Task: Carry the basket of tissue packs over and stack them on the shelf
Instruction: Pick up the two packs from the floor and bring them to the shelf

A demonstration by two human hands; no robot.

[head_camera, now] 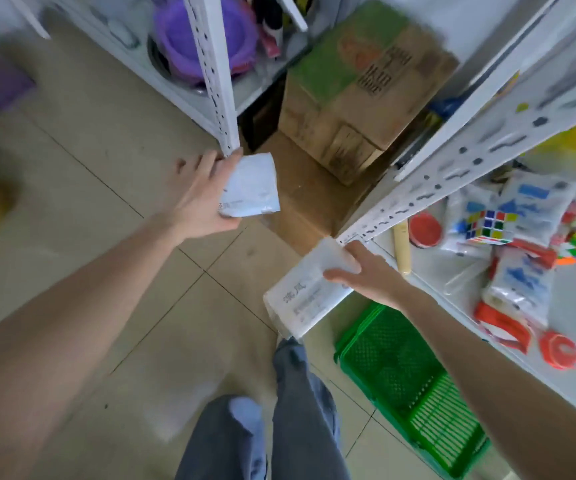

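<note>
Tissue pack is gripped by the right hand at the shelf's front corner, above the green basket on the floor. A smaller pack is clasped by the left hand beside a white upright, over open tiled floor.

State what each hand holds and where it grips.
Left hand grips a tissue pack by its left end. Right hand grips another tissue pack at its upper end.

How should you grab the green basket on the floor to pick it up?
Take the green basket by its rim, reaching down from above. It sits open side up on the floor beside the shelf, and its mesh walls look thin, so one grip on each long side is probably steadiest.
</note>
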